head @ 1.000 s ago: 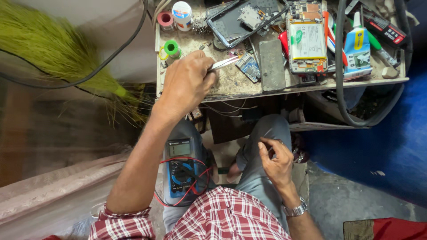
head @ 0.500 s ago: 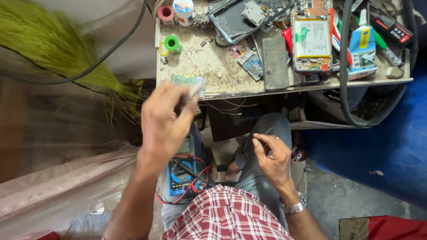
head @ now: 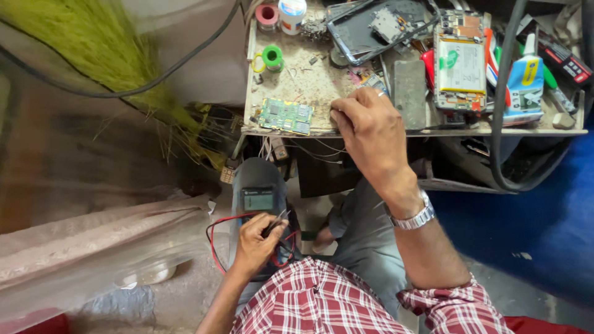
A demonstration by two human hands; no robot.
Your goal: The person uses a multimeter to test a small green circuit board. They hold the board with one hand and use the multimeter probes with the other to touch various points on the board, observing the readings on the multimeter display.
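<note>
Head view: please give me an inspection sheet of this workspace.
Surface: small worktable, dusty, crowded.
Job's things: green circuit board at the front edge; multimeter on the lap.
Clutter: opened phone, glue bottle, tape rolls.
Hands: left hand pinching tweezers over the multimeter; right hand on the table edge.
Cables: red lead; black cable.
Surroundings: broom, blue floor.

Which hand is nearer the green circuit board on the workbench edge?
The right. The right hand rests on the bench edge just beside the green circuit board, apart from it. The left hand is down on the multimeter on the lap, holding thin tweezers.
</note>
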